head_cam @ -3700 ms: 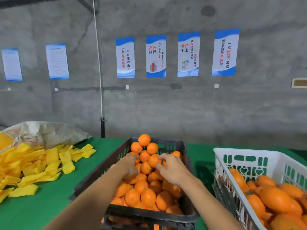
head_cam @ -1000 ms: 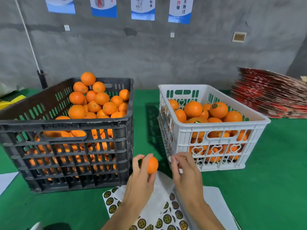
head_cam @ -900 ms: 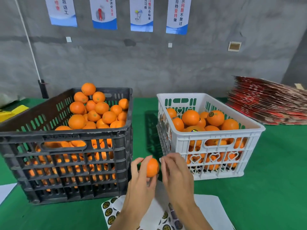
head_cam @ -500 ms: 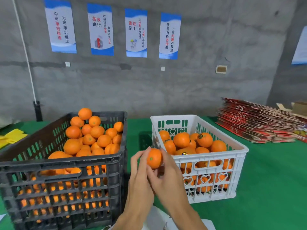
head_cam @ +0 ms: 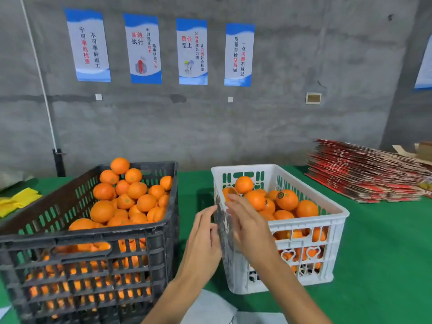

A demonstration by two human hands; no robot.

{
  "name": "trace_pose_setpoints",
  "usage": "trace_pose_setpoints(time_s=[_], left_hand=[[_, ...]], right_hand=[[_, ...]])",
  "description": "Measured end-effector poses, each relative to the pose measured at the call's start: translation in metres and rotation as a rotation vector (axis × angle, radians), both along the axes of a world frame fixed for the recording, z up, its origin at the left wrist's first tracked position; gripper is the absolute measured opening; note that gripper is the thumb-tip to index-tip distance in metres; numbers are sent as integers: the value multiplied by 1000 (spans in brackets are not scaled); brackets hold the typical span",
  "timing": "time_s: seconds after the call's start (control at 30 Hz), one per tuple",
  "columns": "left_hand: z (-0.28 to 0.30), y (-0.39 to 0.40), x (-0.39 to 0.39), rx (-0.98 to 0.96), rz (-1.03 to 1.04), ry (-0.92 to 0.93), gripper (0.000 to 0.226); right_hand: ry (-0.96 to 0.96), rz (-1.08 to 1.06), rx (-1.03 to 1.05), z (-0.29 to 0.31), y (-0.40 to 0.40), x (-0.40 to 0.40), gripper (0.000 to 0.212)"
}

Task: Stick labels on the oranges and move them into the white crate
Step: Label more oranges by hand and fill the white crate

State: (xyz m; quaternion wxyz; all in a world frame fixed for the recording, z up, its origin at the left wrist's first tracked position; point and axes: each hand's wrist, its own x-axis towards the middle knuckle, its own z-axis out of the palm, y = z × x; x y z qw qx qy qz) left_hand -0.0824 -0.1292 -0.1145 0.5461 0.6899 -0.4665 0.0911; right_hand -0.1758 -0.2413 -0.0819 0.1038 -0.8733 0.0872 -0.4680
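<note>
Half a second ago I held the orange (head_cam: 243, 184) before me; now it's just above the white crate (head_cam: 311, 220)'s near-left corner, my left hand (head_cam: 203, 237) and right hand (head_cam: 247, 223) both released beside it. Black crate (head_cam: 93, 239) left of it remains heaped, so plenty awaits.

Both hands (head_cam: 224, 232) hover in the green gap (head_cam: 195, 192) between black crate (head_cam: 93, 249) and white crate (head_cam: 304, 232); both crates' tops are open, oranges (head_cam: 271, 202) heaped inside.

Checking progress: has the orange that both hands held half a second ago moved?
Yes: the orange left the hands and is now over the white crate, at its far end.
</note>
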Motion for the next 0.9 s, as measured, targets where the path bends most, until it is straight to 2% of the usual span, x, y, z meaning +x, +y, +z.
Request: trace_pose_setpoints(time_s=[0.1, 0.2, 0.3, 0.37, 0.43, 0.57, 0.7, 0.9], left_hand=[[-31, 30, -2, 49, -4, 63, 61], [-67, 68, -5, 181, -18, 114, 64], [-99, 103, -4, 255, 71, 163, 63], [-116, 122, -5, 283, 122, 184, 56], [-129, 137, -4, 338, 164, 202, 50], [-153, 154, -4, 546, 145, 137, 45], [-160, 154, -9, 697, 135, 60, 51], [-155, 152, -10, 728, 148, 30, 47]], right_hand=[[64, 165, -151, -49, 36, -10, 28], [336, 195, 52, -94, 61, -14, 33], [626, 186, 203, -130, 82, -21, 53], [789, 202, 197, -148, 93, -28, 68], [901, 196, 163, -160, 97, -40, 73], [956, 148, 146, -168, 87, -71, 68], [1014, 53, 191, -171, 62, -105, 67], [1038, -162, 160, -172, 34, -141, 57]])
